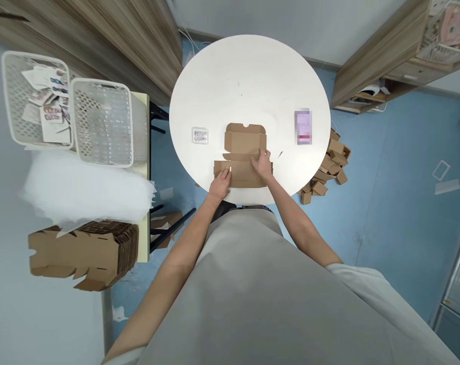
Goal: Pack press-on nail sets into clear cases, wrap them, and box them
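A brown cardboard box blank (246,142), partly folded along its creases, lies in front of me on the round white table (248,71). Its notched panel points away from me. My left hand (221,183) is on the near panel's left end, fingers close together over the cardboard and thumb near the front edge. At the right side, my right hand (264,163) grips the cardboard near the middle crease, thumb on the inner face and fingers bent by the side flap. Left of the blank sits a small clear plastic case (200,135) with small items inside.
A blurred purple package (303,126) lies on the table's right. On the left side table are white baskets (101,83) of cards and clear cases, white sheets (89,187) and stacked flat box blanks (78,251). Folded small boxes (331,162) are heaped on the floor at right.
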Motion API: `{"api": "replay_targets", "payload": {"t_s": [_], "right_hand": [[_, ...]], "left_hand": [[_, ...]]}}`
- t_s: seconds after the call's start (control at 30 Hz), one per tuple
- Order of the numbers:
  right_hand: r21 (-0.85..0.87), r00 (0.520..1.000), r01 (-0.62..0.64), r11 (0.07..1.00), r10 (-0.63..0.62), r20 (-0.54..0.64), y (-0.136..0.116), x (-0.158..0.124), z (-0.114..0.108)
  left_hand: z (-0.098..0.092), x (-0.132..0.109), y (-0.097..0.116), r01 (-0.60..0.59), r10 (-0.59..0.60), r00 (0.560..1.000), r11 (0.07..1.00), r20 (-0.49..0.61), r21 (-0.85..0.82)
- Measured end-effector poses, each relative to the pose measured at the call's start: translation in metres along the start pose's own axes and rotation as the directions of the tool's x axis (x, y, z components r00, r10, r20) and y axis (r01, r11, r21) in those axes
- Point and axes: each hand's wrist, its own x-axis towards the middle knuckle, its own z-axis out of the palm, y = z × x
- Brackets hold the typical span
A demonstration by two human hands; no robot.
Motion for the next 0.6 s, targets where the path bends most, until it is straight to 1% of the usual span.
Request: {"api": "replay_targets", "payload": {"t_s": [0.07, 0.17, 0.23, 0.37, 0.5, 0.6], "right_hand": [[0.032, 0.999, 0.039, 0.999, -0.039, 0.004, 0.003, 0.005, -0.002], [0.059, 0.998, 0.052, 0.997, -0.054, 0.038, 0.008, 0.004, -0.005], [0.083, 0.996, 0.061, 0.995, -0.066, 0.06, 0.011, -0.004, -0.007], [0.109, 0.98, 0.142, 0.984, -0.155, 0.127, 0.022, -0.031, -0.007], [-0.006, 0.947, 0.207, 0.978, -0.199, 0.252, 0.036, -0.061, -0.004], [-0.1, 0.922, 0.271, 0.957, -0.228, 0.314, 0.043, -0.075, -0.003]], "left_hand": [[0.0, 0.0, -0.002, -0.001, 0.001, 0.999, 1.0, -0.034, -0.016], [0.001, 0.002, -0.005, -0.006, 0.002, 0.998, 0.998, -0.061, -0.061], [0.002, 0.003, -0.008, -0.007, 0.001, 0.998, 0.995, -0.068, -0.099], [0.003, 0.004, -0.012, 0.011, -0.033, 0.992, 0.985, -0.12, -0.175], [0.003, 0.005, -0.012, 0.035, -0.084, 0.979, 0.967, -0.187, -0.251], [0.003, 0.004, -0.01, 0.098, -0.176, 0.958, 0.943, -0.226, -0.319]]}}
